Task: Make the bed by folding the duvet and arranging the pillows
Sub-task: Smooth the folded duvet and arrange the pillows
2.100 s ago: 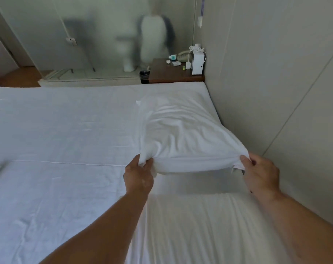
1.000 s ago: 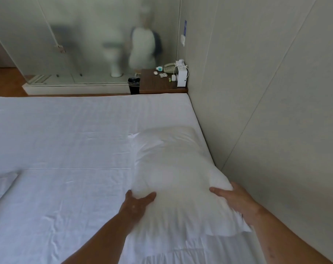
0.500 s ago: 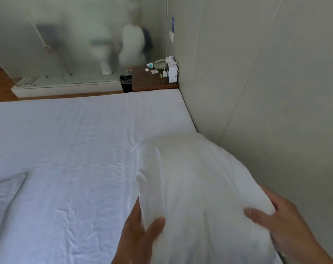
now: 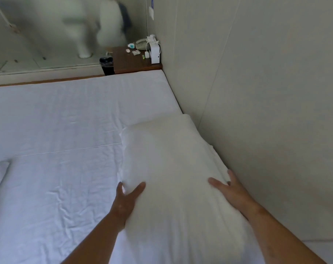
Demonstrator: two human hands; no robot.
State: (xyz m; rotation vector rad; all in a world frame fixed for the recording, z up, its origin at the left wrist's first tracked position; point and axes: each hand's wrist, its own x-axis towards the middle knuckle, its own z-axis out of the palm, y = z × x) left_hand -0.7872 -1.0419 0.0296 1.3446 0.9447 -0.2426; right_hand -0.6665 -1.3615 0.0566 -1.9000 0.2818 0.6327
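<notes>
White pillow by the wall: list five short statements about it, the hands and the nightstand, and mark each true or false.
1. The white fabric pillow lies lengthwise along the beige wall. True.
2. The left hand and the right hand both rest on the pillow's near half. True.
3. The pillow is lifted clear of the white bed linen. False: it lies on the linen.
4. A black bin stands beside the brown wooden nightstand. True.
5. The nightstand top is bare. False: a white box and several small items sit on it.
</notes>
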